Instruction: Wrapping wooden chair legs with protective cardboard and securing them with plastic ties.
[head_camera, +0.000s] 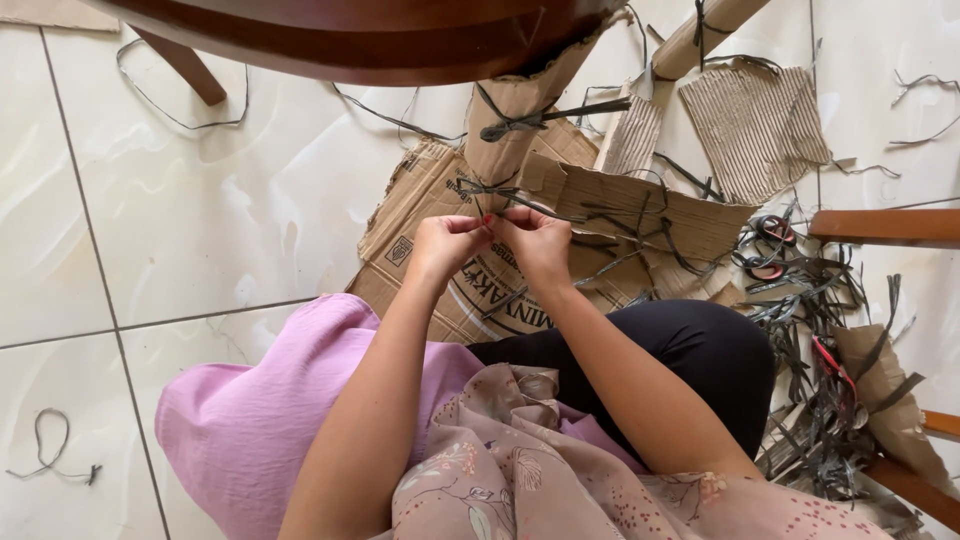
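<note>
Left hand (447, 243) and right hand (537, 240), fingertips together, pinch a thin dark strap (520, 200) above flattened cardboard (420, 200) on the floor (200, 220).

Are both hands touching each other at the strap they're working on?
Touching. The head view shows the left hand and right hand meeting at the fingertips, pinched together on a thin dark strap.

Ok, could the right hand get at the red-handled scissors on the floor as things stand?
Probably yes. The right hand is pinching a dark strip together with the left hand, so it must let go first. The scissors lie uncovered on that side among loose strips.
</note>
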